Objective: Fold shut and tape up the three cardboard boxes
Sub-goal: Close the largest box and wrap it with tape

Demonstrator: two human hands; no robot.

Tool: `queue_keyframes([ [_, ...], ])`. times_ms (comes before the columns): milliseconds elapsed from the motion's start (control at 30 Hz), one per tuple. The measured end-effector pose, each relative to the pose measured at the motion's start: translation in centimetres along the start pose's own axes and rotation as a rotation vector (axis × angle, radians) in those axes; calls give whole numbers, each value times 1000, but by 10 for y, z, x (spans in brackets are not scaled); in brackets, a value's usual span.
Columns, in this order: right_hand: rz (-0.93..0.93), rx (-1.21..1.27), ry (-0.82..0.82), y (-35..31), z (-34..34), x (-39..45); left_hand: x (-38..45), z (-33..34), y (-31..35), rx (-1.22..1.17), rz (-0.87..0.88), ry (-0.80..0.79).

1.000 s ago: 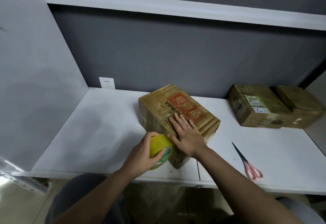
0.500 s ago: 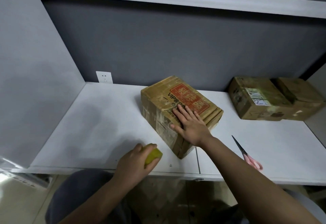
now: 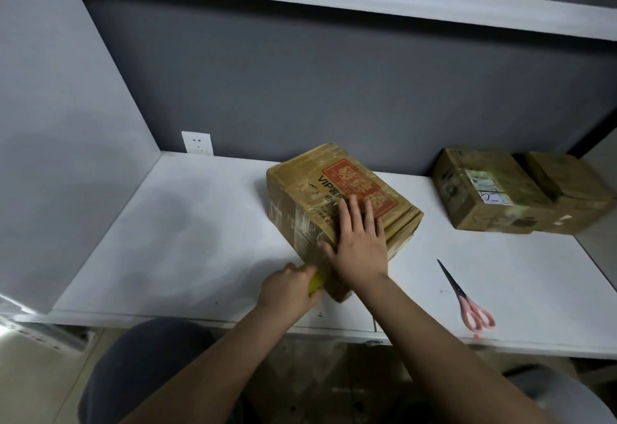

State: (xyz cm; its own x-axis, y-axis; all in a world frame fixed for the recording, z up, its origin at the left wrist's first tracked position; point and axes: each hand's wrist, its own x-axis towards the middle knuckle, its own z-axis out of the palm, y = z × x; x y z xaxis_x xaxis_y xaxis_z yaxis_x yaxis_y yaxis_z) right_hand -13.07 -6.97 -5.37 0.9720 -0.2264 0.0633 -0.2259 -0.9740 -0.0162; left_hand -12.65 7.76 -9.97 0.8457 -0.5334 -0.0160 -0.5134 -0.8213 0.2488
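Observation:
A closed cardboard box (image 3: 310,186) with a red label lies at an angle in the middle of the white table (image 3: 187,236). My right hand (image 3: 359,243) presses flat on its near top, fingers straight. My left hand (image 3: 288,290) grips a yellow tape roll (image 3: 315,285) against the box's near left side, low by the table; most of the roll is hidden by the hand. Glossy tape shows on that side. Two more closed boxes stand at the back right, one (image 3: 484,193) with a white sticker and a smaller one (image 3: 567,189) beside it.
Pink-handled scissors (image 3: 467,300) lie on the table to the right of my right arm, blades pointing away. A wall socket (image 3: 197,143) sits on the grey back wall. A white side panel rises at the left, and a shelf runs overhead.
My left hand moved the tape roll down to the table's front, then back right against the box's near side. My right hand stayed pressed on the box top.

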Motion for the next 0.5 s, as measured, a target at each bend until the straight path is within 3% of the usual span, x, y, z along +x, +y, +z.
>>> queue_keyframes([
  [300,2,-135,-155,-5,-16,10,10,11,4,-69,-12,12],
  [500,59,21,-170,17,-58,29,-4,-27,-6,-136,39,179],
])
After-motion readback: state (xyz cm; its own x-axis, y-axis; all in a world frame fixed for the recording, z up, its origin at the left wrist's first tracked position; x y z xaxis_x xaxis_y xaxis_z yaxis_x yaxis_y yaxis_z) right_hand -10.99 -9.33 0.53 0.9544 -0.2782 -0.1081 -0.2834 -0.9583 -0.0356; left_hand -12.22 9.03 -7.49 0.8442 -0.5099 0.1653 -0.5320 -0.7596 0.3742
